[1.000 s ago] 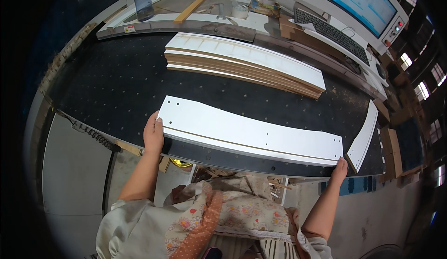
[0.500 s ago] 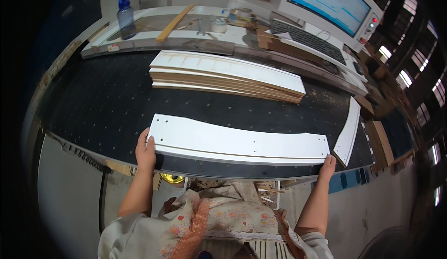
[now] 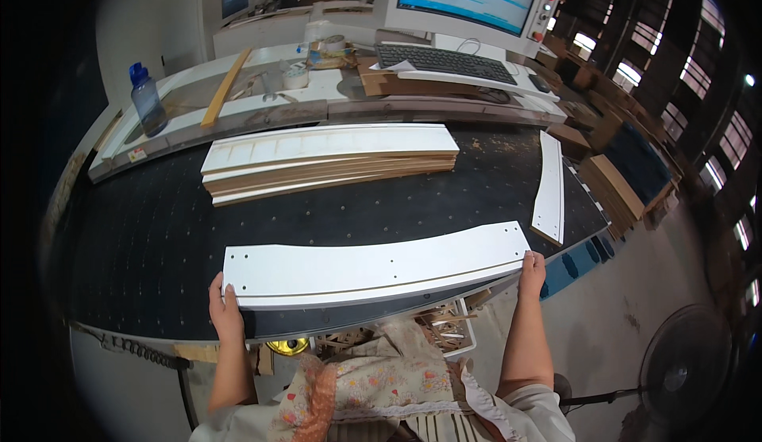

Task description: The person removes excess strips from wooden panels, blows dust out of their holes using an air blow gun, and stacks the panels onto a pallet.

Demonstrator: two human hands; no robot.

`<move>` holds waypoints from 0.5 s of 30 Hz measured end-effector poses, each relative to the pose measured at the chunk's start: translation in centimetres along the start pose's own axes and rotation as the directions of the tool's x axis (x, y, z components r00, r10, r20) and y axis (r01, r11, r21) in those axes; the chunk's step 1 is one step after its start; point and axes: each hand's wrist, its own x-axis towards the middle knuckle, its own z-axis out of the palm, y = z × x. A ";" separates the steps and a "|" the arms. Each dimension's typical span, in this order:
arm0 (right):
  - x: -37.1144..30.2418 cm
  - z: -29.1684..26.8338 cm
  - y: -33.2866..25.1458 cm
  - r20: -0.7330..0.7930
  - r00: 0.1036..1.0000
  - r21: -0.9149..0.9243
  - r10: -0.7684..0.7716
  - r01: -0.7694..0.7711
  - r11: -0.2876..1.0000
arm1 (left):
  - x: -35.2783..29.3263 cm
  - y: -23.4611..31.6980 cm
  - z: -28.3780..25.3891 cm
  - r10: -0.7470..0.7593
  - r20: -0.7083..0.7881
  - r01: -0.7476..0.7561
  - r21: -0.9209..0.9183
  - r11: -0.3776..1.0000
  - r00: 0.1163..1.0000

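Observation:
A long white board (image 3: 357, 271) with a curved far edge, drilled holes and a groove along its near side spans the space between my hands, over the front of the black table (image 3: 294, 227). My left hand (image 3: 225, 308) grips its left end, thumb on top. At the other end my right hand (image 3: 532, 274) is closed round the near right corner. The undersides of the fingers are hidden. Beyond the board lies a stack of white-faced boards (image 3: 333, 145) with brown edges. A second curved white board (image 3: 548, 192) with holes rests at the table's right side.
Behind the stack, a ledge holds a blue water bottle (image 3: 147, 100), a yellow strip (image 3: 226, 86) and a tape roll (image 3: 295, 75). A keyboard (image 3: 444, 62) and monitor (image 3: 468, 1) stand at the back. A fan (image 3: 684, 370) is at lower right, a bin of offcuts (image 3: 446, 329) below the table.
My view has turned rightward, so the table and its things sit further left and tilted. Both hands still hold the white board, its right end now raised in the picture.

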 end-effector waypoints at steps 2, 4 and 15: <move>0.2 0.0 0.1 0.018 0.998 -0.038 0.056 -0.055 0.998 | 0.0 0.1 0.1 -0.011 0.020 0.012 -0.039 0.999 1.000; 0.1 0.0 -0.1 -0.013 0.997 -0.031 0.074 -0.075 0.997 | -0.2 1.0 -0.1 -0.027 0.053 0.028 -0.016 0.999 0.998; -0.6 0.4 -1.5 -0.065 0.973 0.010 0.221 -0.221 0.975 | 0.2 -0.1 -0.8 0.015 0.135 0.002 -0.130 0.992 0.991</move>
